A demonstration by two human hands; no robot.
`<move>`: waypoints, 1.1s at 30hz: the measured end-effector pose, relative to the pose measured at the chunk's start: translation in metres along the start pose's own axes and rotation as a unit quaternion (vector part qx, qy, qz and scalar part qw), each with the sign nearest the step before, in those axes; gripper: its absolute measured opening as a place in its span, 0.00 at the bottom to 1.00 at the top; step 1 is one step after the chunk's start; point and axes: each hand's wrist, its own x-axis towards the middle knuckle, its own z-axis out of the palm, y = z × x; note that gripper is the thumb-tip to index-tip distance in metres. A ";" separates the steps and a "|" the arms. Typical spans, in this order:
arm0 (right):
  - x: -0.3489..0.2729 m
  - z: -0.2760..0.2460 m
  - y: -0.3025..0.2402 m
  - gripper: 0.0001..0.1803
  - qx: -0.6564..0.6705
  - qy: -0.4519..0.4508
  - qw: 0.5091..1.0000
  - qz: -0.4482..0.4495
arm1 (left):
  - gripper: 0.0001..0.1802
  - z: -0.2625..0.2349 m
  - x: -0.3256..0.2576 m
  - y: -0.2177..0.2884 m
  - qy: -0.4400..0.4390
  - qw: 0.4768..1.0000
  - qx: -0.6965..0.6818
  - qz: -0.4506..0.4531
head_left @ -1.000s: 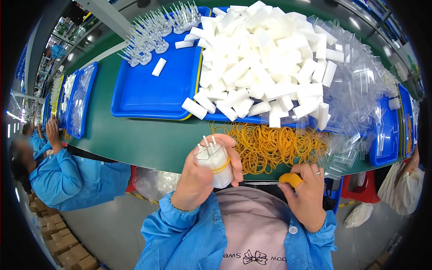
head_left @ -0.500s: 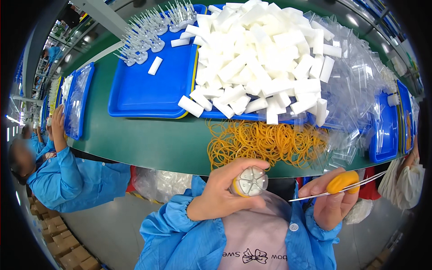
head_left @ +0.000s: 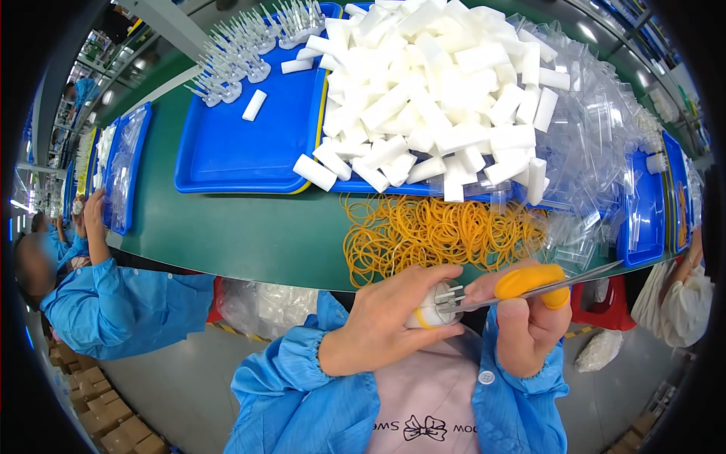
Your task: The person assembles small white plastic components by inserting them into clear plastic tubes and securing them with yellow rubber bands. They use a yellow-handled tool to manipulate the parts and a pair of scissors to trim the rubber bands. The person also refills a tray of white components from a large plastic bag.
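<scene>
Near the table's front edge, my left hand (head_left: pixel 386 321) is wrapped round a round bundle (head_left: pixel 429 315) of white and clear pieces with a yellow rubber band about it. Short white prongs stick out of the bundle on its right side. In my right hand (head_left: pixel 522 329) is a pair of metal tweezers (head_left: pixel 578 280), with yellow finger cots (head_left: pixel 529 281) on the fingers. The tweezers' tips reach the prongs; whether they grip one I cannot make out. Just beyond the hands lies a heap of yellow rubber bands (head_left: pixel 446 231) on the green table.
White foam blocks (head_left: pixel 423 83) are heaped in a blue tray at the back, with clear plastic pieces (head_left: pixel 590 121) to their right. Another blue tray (head_left: pixel 246 151) holds white pronged parts (head_left: pixel 234 64). A co-worker in a blue sleeve (head_left: pixel 128 306) sits at the left.
My right hand has moved left, bringing the tweezers to the bundle. My left hand has turned the bundle, so its segmented end faces right and prongs show.
</scene>
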 end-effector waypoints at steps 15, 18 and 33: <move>0.000 0.010 0.009 0.09 -0.035 0.049 0.994 -0.087 | 0.33 0.001 0.001 0.001 0.030 0.990 0.132 0.038; 0.005 0.001 0.001 0.10 0.096 0.117 0.988 0.003 | 0.33 0.001 0.001 0.003 0.019 0.995 0.094 0.006; 0.004 -0.004 0.010 0.08 -0.124 0.006 0.987 -0.101 | 0.32 0.002 0.005 0.000 -0.051 0.994 -0.066 -0.074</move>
